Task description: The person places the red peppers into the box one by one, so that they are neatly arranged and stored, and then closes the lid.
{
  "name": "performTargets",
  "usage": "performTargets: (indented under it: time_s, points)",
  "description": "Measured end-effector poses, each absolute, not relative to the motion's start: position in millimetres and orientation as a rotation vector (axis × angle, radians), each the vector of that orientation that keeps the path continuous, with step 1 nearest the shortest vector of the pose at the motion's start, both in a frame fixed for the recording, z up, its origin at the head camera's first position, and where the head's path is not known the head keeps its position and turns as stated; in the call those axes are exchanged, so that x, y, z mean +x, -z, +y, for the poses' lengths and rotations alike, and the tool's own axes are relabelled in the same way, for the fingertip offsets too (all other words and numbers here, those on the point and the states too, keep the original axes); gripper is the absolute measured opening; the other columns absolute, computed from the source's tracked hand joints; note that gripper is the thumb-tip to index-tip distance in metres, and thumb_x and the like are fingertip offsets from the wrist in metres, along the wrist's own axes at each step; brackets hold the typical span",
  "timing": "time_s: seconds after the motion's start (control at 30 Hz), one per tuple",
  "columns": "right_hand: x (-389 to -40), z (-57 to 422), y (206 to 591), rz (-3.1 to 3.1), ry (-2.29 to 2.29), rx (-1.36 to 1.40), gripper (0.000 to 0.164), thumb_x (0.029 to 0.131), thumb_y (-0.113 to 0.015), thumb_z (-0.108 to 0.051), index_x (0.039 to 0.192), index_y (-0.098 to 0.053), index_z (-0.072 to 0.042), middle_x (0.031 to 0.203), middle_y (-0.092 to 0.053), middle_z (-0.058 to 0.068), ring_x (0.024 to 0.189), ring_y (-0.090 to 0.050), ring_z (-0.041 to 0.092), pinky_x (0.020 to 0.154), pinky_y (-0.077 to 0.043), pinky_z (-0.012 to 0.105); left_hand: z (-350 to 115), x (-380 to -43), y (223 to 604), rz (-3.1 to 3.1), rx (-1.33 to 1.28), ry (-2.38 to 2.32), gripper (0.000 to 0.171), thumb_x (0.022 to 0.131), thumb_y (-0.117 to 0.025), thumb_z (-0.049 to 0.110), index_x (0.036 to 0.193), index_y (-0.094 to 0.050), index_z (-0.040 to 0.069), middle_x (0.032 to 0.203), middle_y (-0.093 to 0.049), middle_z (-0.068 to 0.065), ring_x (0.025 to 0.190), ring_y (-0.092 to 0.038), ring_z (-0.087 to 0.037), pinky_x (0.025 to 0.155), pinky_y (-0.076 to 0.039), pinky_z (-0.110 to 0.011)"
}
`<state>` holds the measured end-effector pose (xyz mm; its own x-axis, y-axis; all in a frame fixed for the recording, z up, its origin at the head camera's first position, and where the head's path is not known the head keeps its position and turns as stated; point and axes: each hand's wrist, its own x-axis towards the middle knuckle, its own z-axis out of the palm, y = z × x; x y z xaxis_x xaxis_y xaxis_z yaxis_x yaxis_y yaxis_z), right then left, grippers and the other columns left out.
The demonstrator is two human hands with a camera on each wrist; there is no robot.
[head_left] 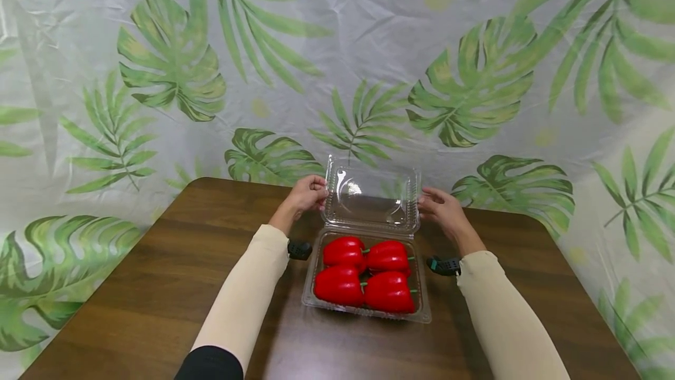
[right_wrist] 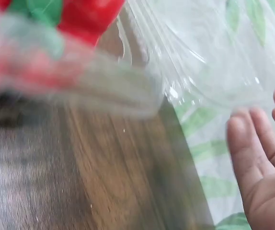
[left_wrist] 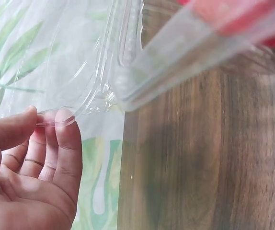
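A clear plastic clamshell box [head_left: 307,300] stands on the table with its hinged lid [head_left: 369,207] raised at the back. Several red bell peppers [head_left: 340,285] with green stems lie inside its base. At the lid's left edge, my left hand [head_left: 308,194] pinches the rim between thumb and fingers [left_wrist: 68,148]. My right hand [head_left: 444,211] is at the opposite edge of the lid. In the right wrist view its fingertips [right_wrist: 240,127] are right by the clear rim, with the thumb held apart from them.
The brown wooden table [head_left: 158,286] has rounded far corners. Behind it hangs a pale leaf-patterned sheet [head_left: 364,34], close to the far edge. A black wrist device [head_left: 299,249] sits left of the box, another black device [head_left: 444,266] right of it.
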<state>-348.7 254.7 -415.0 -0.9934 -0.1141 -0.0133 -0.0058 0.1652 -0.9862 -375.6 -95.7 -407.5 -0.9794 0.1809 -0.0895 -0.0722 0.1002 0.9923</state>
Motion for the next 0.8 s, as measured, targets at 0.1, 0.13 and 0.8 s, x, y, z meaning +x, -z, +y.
performTargets:
  time_s: [0.1,0.13,0.8]
  points:
    - [-352.2,247.5,412.9,2.332,2.014,-0.091,0.056,0.098,-0.057,-0.006,0.149,-0.035,0.007,0.101,-0.063,-0.01,0.082,-0.064,0.0,0.071,-0.057,0.017,-96.5,-376.1,406.9,2.189,0.121,-1.991,0.033,0.095,-0.056,-0.003,0.127,-0.049,-0.006,0.087,-0.056,-0.002,0.062,-0.057,-0.014,0.058,-0.053,-0.023]
    - [-353.3,245.8,412.7,2.33,2.029,-0.074,0.055,0.098,-0.057,-0.004,0.148,-0.037,0.008,0.096,-0.064,-0.011,0.08,-0.063,0.0,0.069,-0.056,0.018,-96.9,-376.1,406.8,2.198,0.12,-1.988,0.032,0.096,-0.056,-0.003,0.127,-0.049,-0.006,0.087,-0.056,-0.002,0.062,-0.057,-0.014,0.058,-0.053,-0.023]
    - [-350.0,241.8,408.9,2.502,1.933,-0.05,0.045,0.1,-0.054,-0.007,0.142,-0.045,0.005,0.089,-0.06,-0.012,0.079,-0.063,0.001,0.072,-0.058,0.023,-99.4,-374.4,404.0,2.204,0.136,-1.98,0.035,0.095,-0.058,-0.003,0.128,-0.05,-0.006,0.086,-0.057,0.0,0.064,-0.058,-0.012,0.057,-0.055,-0.022]
